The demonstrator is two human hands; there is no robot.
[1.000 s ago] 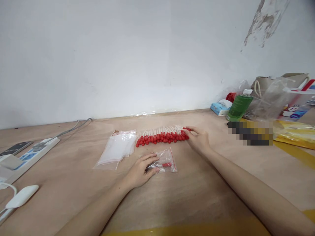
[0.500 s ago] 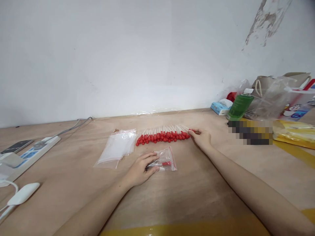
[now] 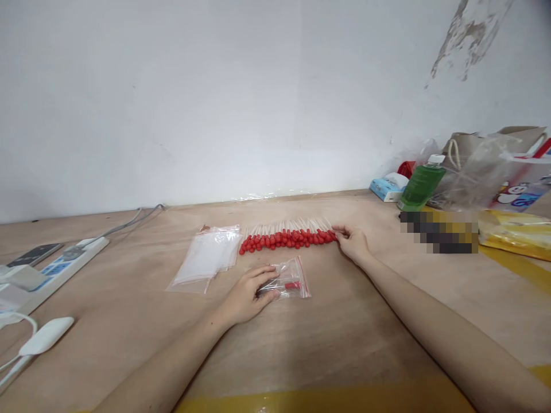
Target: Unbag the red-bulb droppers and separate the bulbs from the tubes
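Observation:
A row of pale sticks with red rounded ends [image 3: 275, 238] lies across the middle of the table, red ends toward me. At its right end my right hand [image 3: 350, 241] has thumb and forefinger closed on the red end of one stick. My left hand [image 3: 253, 292] rests over the left part of a small clear zip bag [image 3: 297, 276], its fingers stretched out and apart. A red-ended piece shows inside that bag; its left portion is hidden under my hand. Left of the row lies a stack of clear zip bags [image 3: 206, 258].
At the left stand a white power strip [image 3: 73, 269] with a phone [image 3: 34, 255] and a white cable plug [image 3: 47, 337]. To the right are a blue tissue pack [image 3: 385, 188], a green bottle [image 3: 422, 186], plastic bags [image 3: 477, 172] and a yellow packet [image 3: 512, 235]. A wall closes off the back.
My right fingers have shifted slightly at the row's right end; the red end seen above them earlier now shows beside the row. The left hand stays on the bag.

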